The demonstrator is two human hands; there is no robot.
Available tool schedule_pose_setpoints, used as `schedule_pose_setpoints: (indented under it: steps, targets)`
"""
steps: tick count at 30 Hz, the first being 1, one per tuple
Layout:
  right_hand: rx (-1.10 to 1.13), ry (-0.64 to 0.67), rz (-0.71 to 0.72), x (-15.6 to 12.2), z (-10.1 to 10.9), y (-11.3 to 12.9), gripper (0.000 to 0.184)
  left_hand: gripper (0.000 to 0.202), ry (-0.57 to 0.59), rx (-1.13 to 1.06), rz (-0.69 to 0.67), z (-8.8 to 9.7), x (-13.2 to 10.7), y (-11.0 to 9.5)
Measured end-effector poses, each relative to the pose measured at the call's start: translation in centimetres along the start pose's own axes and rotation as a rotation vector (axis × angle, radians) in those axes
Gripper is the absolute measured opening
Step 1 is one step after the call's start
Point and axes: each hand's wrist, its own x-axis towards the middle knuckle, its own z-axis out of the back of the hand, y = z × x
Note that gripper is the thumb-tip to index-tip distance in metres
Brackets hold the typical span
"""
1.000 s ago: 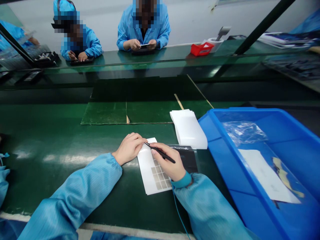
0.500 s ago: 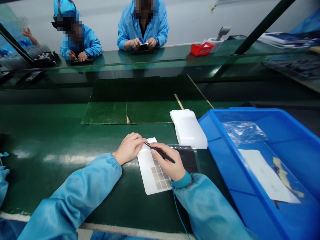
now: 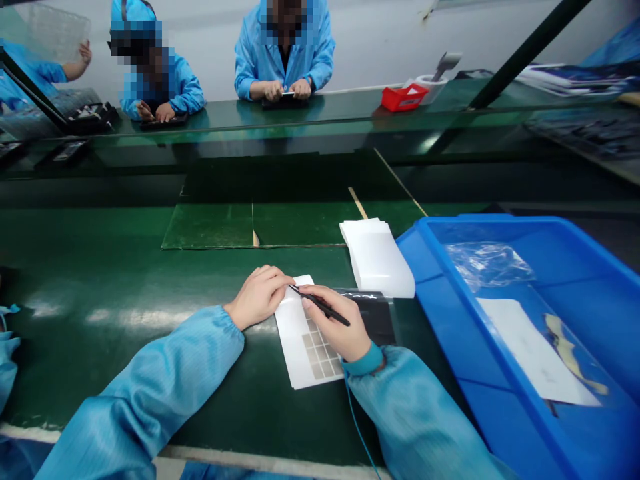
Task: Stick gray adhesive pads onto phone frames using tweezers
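Note:
A white sheet (image 3: 290, 340) with rows of grey square stickers (image 3: 317, 353) lies at a slant on the green bench before me. My right hand (image 3: 340, 323) is closed around black tweezers (image 3: 327, 311), held like a pen over the sheet's upper part. Their tip points at the fingertips of my left hand (image 3: 261, 295). That hand rests at the sheet's upper left edge, thumb and fingers pressed together; what they pinch is too small to make out. Beside my right hand, a dark flat piece under clear film (image 3: 377, 317) is partly covered.
A stack of white sheets (image 3: 377, 257) lies beyond my right hand. The blue bin (image 3: 440, 300) at right holds clear plastic film (image 3: 490, 263) and white paper (image 3: 530, 347). A green board (image 3: 220, 227) lies ahead. Co-workers sit across, near a red box (image 3: 404, 98).
My hands, the tweezers and the sheet look unmoved. At far left a co-worker's hand has risen with a clear plastic tray. The co-worker opposite has lowered a small device.

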Motion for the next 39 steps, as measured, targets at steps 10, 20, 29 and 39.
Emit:
schedule_pose_setpoints:
  steps: [10,20,29,39]
  targets:
    - [-0.01,-0.005,-0.015,0.16,-0.03,0.27,0.017,0.023,0.021,-0.003,0.007,0.17,0.01,-0.21]
    - [-0.006,0.002,-0.02,0.11,-0.08,0.06,0.018,0.02,0.0,0.019,-0.016,-0.04,-0.03,-0.02]
    - [-0.009,-0.003,-0.032,0.04,-0.03,0.32,0.017,0.021,0.018,0.032,-0.002,-0.07,-0.07,0.05]
    - [-0.002,0.007,-0.038,0.06,-0.01,0.3,0.017,0.022,0.028,0.03,0.01,-0.06,-0.11,0.04]
